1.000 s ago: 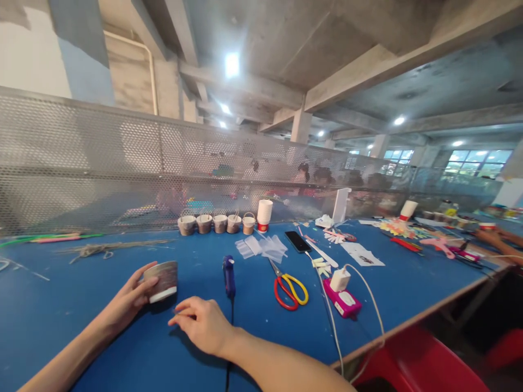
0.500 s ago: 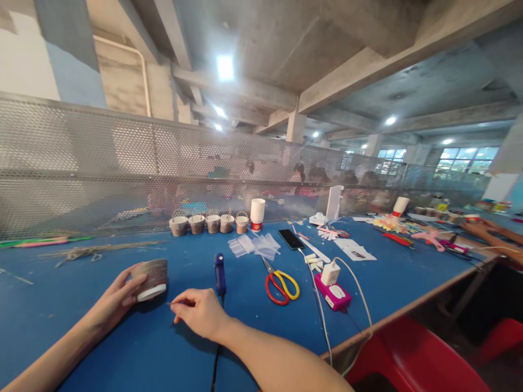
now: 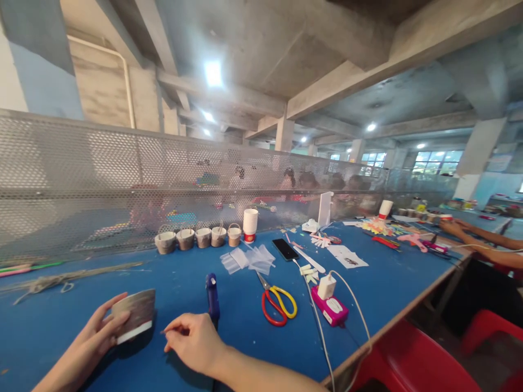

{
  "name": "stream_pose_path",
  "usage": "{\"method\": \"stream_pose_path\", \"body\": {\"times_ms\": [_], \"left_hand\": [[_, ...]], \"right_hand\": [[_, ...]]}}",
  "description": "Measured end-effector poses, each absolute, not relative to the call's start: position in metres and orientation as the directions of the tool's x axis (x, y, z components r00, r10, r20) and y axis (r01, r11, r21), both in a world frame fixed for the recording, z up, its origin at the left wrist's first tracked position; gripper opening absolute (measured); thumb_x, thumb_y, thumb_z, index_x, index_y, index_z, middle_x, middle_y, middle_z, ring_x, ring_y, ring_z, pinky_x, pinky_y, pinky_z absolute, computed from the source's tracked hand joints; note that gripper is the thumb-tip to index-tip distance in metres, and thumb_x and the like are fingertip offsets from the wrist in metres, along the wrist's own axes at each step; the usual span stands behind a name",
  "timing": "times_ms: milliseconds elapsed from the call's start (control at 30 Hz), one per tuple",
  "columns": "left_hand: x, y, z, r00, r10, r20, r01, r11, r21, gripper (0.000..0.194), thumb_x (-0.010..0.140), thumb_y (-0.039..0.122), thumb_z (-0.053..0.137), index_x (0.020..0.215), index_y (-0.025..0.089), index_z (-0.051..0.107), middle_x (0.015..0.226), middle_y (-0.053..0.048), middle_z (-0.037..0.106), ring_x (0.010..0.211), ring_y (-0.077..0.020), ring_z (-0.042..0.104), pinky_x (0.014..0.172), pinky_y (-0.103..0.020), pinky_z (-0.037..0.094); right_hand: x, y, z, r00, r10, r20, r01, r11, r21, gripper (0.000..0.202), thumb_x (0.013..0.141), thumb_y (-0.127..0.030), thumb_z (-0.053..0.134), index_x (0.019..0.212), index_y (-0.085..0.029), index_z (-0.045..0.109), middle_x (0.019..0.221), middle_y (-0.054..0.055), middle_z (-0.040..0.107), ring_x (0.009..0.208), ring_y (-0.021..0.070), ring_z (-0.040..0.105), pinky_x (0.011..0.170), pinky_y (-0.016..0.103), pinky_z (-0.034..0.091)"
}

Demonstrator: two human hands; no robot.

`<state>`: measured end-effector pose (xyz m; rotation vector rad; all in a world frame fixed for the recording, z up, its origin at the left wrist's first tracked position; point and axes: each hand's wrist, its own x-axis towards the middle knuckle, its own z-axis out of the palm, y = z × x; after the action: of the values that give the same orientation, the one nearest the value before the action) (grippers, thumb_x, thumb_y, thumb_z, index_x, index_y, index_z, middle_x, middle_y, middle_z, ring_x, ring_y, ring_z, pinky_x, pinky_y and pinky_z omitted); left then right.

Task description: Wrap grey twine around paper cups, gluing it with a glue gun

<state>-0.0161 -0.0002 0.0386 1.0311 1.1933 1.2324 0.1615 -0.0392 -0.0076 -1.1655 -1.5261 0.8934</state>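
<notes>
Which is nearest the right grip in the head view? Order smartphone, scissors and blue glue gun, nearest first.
1. Blue glue gun: just beyond the right grip.
2. Scissors: off to the right.
3. Smartphone: farther forward, beyond the scissors.

Lamps glow among concrete beams; a perforated partition backs the blue table.

Five buckets line the far edge of the surface; nearer: one cup, one phone, one pair of scissors.
</notes>
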Motion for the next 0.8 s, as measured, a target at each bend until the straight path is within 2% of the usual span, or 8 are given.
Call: {"method": "stream_pose_path", "body": {"times_ms": [133,200,333,400,467,567,700,800], "left_hand": [[-0.016,-0.001,0.037,-0.023,0.994,-0.104,-0.155,0.099,0.983,0.075,0.039,0.053,0.086,0.105,0.035,0.057,0.078,0.005,0.077,0.083,-0.0255,0.071,0.062,-0.023,0.055],[-0.015,-0.001,0.036,0.002,0.992,-0.125,-0.188,0.123,0.974,0.077,0.04,0.052,0.085,0.109,0.036,0.057,0.082,0.004,0.077,0.085,-0.0281,0.071,0.065,-0.027,0.057],[-0.009,-0.008,0.037,0.023,0.988,-0.155,-0.191,0.157,0.969,0.089,0.037,0.051,0.086,0.119,0.038,0.055,0.087,0.002,0.078,0.087,-0.0321,0.07,0.065,-0.034,0.058],[-0.005,-0.014,0.039,0.01,0.992,-0.125,-0.165,0.125,0.978,0.084,0.04,0.053,0.084,0.119,0.042,0.056,0.086,0.004,0.077,0.084,-0.0318,0.07,0.06,-0.033,0.058],[-0.002,-0.021,0.042,0.025,0.995,-0.1,-0.136,0.103,0.985,0.074,0.046,0.055,0.08,0.117,0.045,0.058,0.088,0.005,0.077,0.083,-0.0308,0.07,0.058,-0.033,0.057],[0.001,-0.028,0.044,0.063,0.993,-0.096,-0.123,0.103,0.987,0.063,0.055,0.057,0.076,0.115,0.043,0.06,0.098,0.003,0.075,0.084,-0.0295,0.069,0.056,-0.033,0.057],[0.003,-0.028,0.04,0.095,0.987,-0.128,-0.157,0.142,0.977,0.067,0.055,0.055,0.076,0.118,0.042,0.057,0.107,0.002,0.072,0.091,-0.0301,0.068,0.056,-0.033,0.058],[0.004,-0.026,0.033,0.128,0.979,-0.157,-0.191,0.179,0.965,0.076,0.053,0.05,0.078,0.124,0.042,0.053,0.099,0.001,0.074,0.086,-0.0301,0.069,0.054,-0.033,0.057]], "right_hand": [[0.162,-0.043,-0.008,-0.119,0.959,0.258,0.244,0.28,-0.929,0.025,0.078,-0.013,0.061,0.1,-0.017,0.072,0.075,0.003,0.076,0.065,0.0149,0.069,0.063,0.02,0.052],[0.163,-0.045,-0.007,-0.123,0.961,0.247,0.234,0.27,-0.934,0.029,0.077,-0.012,0.062,0.104,-0.017,0.07,0.077,0.002,0.076,0.06,0.0127,0.066,0.06,0.019,0.05],[0.162,-0.05,0.002,-0.102,0.983,0.153,0.097,0.163,-0.982,0.008,0.075,-0.011,0.062,0.081,-0.014,0.068,0.076,0.003,0.075,0.04,0.0053,0.045,0.041,0.015,0.038],[0.161,-0.052,0.01,-0.098,0.987,0.127,0.018,0.129,-0.991,0.003,0.074,-0.012,0.063,0.074,-0.014,0.066,0.07,0.001,0.072,0.037,0.004,0.04,0.038,0.015,0.035],[0.16,-0.052,0.02,-0.079,0.987,0.14,-0.02,0.139,-0.99,0.004,0.072,-0.012,0.064,0.07,-0.015,0.065,0.063,-0.002,0.068,0.039,0.0048,0.041,0.041,0.015,0.037],[0.161,-0.05,0.034,-0.059,0.974,0.218,-0.023,0.217,-0.976,0.007,0.071,-0.013,0.065,0.065,-0.017,0.066,0.056,-0.005,0.062,0.049,0.0078,0.051,0.054,0.017,0.044],[0.165,-0.048,0.039,-0.04,0.959,0.282,-0.035,0.28,-0.959,0.006,0.072,-0.018,0.064,0.066,-0.017,0.067,0.058,-0.003,0.062,0.056,0.0116,0.058,0.062,0.021,0.047],[0.168,-0.05,0.032,-0.003,0.96,0.281,-0.091,0.28,-0.956,0.006,0.071,-0.02,0.064,0.066,-0.017,0.066,0.059,-0.002,0.063,0.057,0.012,0.059,0.061,0.021,0.047]]}}
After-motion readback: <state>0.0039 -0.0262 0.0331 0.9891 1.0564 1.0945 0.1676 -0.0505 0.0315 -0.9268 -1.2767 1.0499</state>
